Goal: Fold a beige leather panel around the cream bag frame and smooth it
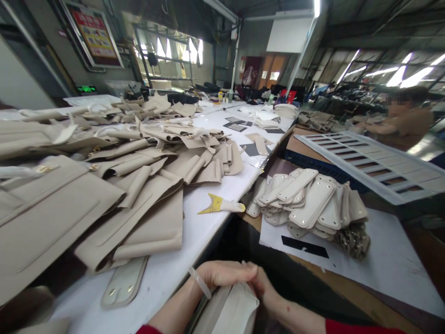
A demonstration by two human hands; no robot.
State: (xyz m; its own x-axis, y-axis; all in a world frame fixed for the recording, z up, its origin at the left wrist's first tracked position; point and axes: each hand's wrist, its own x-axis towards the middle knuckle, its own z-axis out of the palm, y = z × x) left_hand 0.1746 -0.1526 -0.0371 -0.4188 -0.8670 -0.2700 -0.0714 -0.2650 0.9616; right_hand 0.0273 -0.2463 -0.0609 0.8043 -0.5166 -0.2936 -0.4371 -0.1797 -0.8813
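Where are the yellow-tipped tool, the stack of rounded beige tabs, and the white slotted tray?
yellow-tipped tool (219,204): head view, its middle.
stack of rounded beige tabs (309,202): head view, top tab.
white slotted tray (405,185): head view, near rim.

A heap of beige leather panels (114,185) fills the frame's left half. Bare white tabletop (208,232) runs up the centre, broken only by a yellow-tipped tool (220,204). At right, stacked cream rounded tabs (309,202) crowd the white paper sheet (389,260), open lower right.
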